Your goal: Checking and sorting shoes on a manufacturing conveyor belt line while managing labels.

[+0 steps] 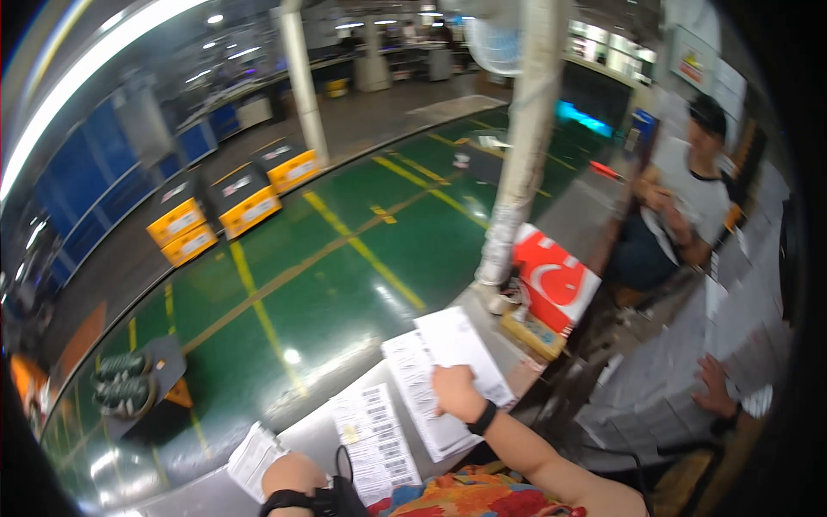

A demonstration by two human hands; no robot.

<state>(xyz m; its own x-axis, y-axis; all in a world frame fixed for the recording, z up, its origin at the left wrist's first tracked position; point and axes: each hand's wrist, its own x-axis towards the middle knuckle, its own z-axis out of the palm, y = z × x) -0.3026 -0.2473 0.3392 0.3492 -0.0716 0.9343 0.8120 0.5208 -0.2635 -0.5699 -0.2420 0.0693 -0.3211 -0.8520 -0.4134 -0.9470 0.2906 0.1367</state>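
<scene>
White printed sheets (448, 379) lie on the grey tabletop (301, 439), long axis running away up-right. The right hand (454, 392) rests flat on them, fingers together, clamping nothing. The left hand (293, 474), nearer another barcode sheet (375, 439), looks fisted; I cannot tell its grip. A red package (556, 280) stands beyond.

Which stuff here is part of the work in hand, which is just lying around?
In hand:
- right hand pressing on white printed sheets
- left hand by barcode sheet

Lying about:
- yellow crates
- red-and-white bag
- fan
</scene>
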